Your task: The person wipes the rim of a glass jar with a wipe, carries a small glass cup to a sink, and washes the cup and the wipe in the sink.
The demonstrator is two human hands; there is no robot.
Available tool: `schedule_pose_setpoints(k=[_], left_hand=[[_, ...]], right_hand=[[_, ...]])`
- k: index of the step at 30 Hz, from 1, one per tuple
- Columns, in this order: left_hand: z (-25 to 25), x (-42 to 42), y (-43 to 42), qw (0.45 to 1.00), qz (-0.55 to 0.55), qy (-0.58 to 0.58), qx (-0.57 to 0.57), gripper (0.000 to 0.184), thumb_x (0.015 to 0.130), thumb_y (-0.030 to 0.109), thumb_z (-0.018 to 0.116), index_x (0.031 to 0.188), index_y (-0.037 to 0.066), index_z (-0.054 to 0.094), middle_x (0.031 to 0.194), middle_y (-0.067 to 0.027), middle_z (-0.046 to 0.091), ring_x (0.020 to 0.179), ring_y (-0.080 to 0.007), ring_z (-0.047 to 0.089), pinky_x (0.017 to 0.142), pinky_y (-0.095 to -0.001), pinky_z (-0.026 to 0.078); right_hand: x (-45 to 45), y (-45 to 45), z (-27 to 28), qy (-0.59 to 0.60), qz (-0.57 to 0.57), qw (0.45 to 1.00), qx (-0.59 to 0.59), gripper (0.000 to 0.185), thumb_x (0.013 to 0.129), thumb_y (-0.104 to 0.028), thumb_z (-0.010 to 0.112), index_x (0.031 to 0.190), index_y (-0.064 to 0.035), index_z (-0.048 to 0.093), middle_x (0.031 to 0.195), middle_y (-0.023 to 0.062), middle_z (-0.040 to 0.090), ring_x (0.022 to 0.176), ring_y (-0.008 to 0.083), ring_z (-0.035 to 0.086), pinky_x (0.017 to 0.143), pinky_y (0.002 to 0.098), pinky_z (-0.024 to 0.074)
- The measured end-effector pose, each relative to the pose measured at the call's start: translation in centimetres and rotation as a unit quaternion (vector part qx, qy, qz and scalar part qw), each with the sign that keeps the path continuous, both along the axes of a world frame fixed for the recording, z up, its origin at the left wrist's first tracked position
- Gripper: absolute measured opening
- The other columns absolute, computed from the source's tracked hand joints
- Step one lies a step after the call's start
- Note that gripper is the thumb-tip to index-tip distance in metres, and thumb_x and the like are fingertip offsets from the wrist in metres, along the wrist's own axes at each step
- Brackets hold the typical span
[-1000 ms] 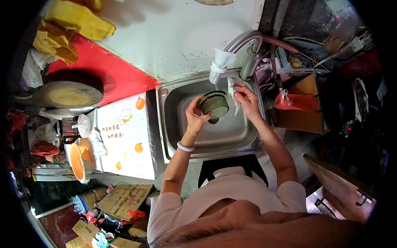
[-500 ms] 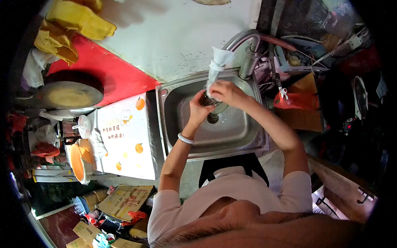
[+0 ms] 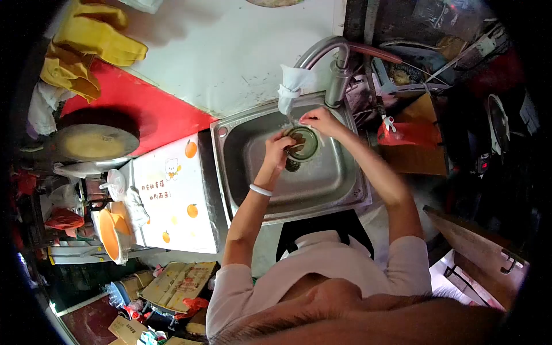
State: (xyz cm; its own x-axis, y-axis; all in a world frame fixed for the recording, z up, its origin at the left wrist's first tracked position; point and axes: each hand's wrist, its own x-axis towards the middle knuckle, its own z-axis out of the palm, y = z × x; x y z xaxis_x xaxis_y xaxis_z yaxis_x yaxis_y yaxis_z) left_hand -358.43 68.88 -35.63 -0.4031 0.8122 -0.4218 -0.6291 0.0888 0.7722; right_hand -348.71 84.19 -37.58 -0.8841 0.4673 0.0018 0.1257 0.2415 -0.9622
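Observation:
My left hand [image 3: 278,147] is closed round the left side of a round, greenish glass container [image 3: 311,150], its thumb over the rim. The open mouth of the container faces up toward me above the sink [image 3: 241,179], near the drain [image 3: 292,165]. Something brownish shows inside it, too small to name. Just right of the water falling from the tap [image 3: 339,80], my right hand [image 3: 323,122] has its fingertips pinched together by the container's far rim. What they hold, if anything, cannot be made out. A white cloth [image 3: 291,86] is tied round the spout.
Left of the sink is a white surface with orange prints [image 3: 172,195]. A round wooden board [image 3: 92,142] leans behind it, and an orange tub [image 3: 109,233] stands nearby. To the right are a blue-grey basket [image 3: 397,83] and a red container [image 3: 405,133]. Yellow gloves [image 3: 103,37] hang upper left.
The glass container has turned so its round mouth now faces me. My right hand has drawn back from inside or over it to the far right rim. The view has shifted slightly.

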Motion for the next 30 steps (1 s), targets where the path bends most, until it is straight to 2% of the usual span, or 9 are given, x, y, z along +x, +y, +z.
schedule_pose_setpoints(k=[2, 8, 12, 15, 19, 22, 26, 28, 30], left_hand=[[-0.9, -0.2, -0.3, 0.997, 0.040, -0.066, 0.011, 0.032, 0.064, -0.001, 0.052, 0.095, -0.012, 0.052, 0.087, -0.0165, 0.058, 0.077, -0.0239, 0.059, 0.070, -0.0337, 0.049], [-5.3, -1.3, -0.8, 0.983, 0.085, -0.164, 0.013, 0.027, 0.066, 0.005, 0.052, 0.091, -0.007, 0.053, 0.091, -0.0163, 0.057, 0.082, -0.0278, 0.057, 0.075, -0.0380, 0.047], [-6.5, -2.4, -0.4, 0.969, 0.046, -0.236, 0.060, 0.026, 0.067, 0.014, 0.052, 0.090, 0.002, 0.054, 0.093, -0.0125, 0.057, 0.087, -0.0271, 0.055, 0.078, -0.0393, 0.044], [-4.2, -2.1, -1.1, 0.960, 0.073, -0.271, -0.006, 0.029, 0.067, 0.017, 0.050, 0.093, 0.004, 0.053, 0.097, -0.0115, 0.056, 0.089, -0.0260, 0.054, 0.079, -0.0374, 0.044], [-3.8, -1.6, -1.6, 0.944, 0.123, -0.296, -0.080, 0.032, 0.068, 0.017, 0.049, 0.097, 0.005, 0.053, 0.101, -0.0117, 0.055, 0.091, -0.0257, 0.054, 0.078, -0.0359, 0.045], [-3.9, -1.4, -1.7, 0.936, 0.097, -0.334, -0.058, 0.035, 0.068, 0.018, 0.048, 0.100, 0.005, 0.052, 0.103, -0.0119, 0.055, 0.092, -0.0256, 0.054, 0.077, -0.0362, 0.045], [-3.7, -1.0, -1.6, 0.945, 0.069, -0.318, -0.039, 0.033, 0.071, 0.020, 0.048, 0.101, 0.006, 0.053, 0.101, -0.0119, 0.056, 0.092, -0.0254, 0.055, 0.077, -0.0374, 0.046], [-3.0, -0.7, -0.8, 0.946, 0.070, -0.316, -0.031, 0.031, 0.072, 0.020, 0.048, 0.100, 0.006, 0.053, 0.100, -0.0116, 0.056, 0.091, -0.0251, 0.055, 0.077, -0.0376, 0.045], [-2.2, -0.6, -0.1, 0.939, 0.126, -0.314, -0.065, 0.027, 0.073, 0.020, 0.048, 0.095, 0.006, 0.053, 0.096, -0.0105, 0.058, 0.089, -0.0243, 0.055, 0.077, -0.0367, 0.045]], right_hand=[[1.4, -0.9, 0.0, -0.080, -0.022, 0.997, -0.003, 0.019, 0.079, -0.014, 0.056, 0.092, -0.0007, 0.062, 0.071, 0.0031, 0.062, 0.059, 0.0084, 0.051, 0.053, 0.0244, 0.0408], [3.7, -6.5, -2.3, 0.029, -0.241, 0.967, 0.081, 0.012, 0.078, -0.006, 0.055, 0.085, -0.0005, 0.061, 0.075, 0.0096, 0.061, 0.064, 0.0149, 0.057, 0.056, 0.0265, 0.0430], [4.4, -10.5, -1.3, 0.094, -0.171, 0.979, 0.064, 0.010, 0.076, -0.004, 0.056, 0.085, -0.0011, 0.060, 0.079, 0.0083, 0.060, 0.069, 0.0161, 0.058, 0.061, 0.0252, 0.0448], [4.8, -8.0, 0.2, 0.074, -0.325, 0.918, -0.216, 0.012, 0.081, -0.010, 0.055, 0.087, -0.0014, 0.059, 0.081, 0.0012, 0.059, 0.072, 0.0087, 0.053, 0.062, 0.0231, 0.0433], [4.9, -3.3, -0.6, 0.085, -0.366, 0.916, -0.143, 0.016, 0.081, -0.016, 0.056, 0.085, -0.0005, 0.059, 0.071, -0.0002, 0.057, 0.061, 0.0063, 0.049, 0.055, 0.0204, 0.0391], [3.2, -3.1, -0.1, 0.113, -0.349, 0.898, -0.244, 0.017, 0.081, -0.017, 0.056, 0.085, -0.0011, 0.059, 0.070, 0.0007, 0.058, 0.061, 0.0091, 0.050, 0.056, 0.0231, 0.0401], [-0.6, -2.4, -0.1, 0.099, -0.264, 0.959, 0.025, 0.019, 0.079, -0.019, 0.056, 0.085, -0.0018, 0.060, 0.071, 0.0105, 0.060, 0.062, 0.0180, 0.056, 0.057, 0.0294, 0.0427], [-1.9, -2.6, -0.1, 0.092, -0.223, 0.970, 0.031, 0.020, 0.079, -0.019, 0.054, 0.086, -0.0012, 0.060, 0.075, 0.0138, 0.060, 0.068, 0.0250, 0.058, 0.061, 0.0330, 0.0441], [-2.0, -2.9, 0.2, -0.028, -0.152, 0.986, 0.064, 0.020, 0.080, -0.018, 0.051, 0.087, -0.0013, 0.059, 0.075, 0.0148, 0.060, 0.071, 0.0305, 0.058, 0.064, 0.0366, 0.0448]])
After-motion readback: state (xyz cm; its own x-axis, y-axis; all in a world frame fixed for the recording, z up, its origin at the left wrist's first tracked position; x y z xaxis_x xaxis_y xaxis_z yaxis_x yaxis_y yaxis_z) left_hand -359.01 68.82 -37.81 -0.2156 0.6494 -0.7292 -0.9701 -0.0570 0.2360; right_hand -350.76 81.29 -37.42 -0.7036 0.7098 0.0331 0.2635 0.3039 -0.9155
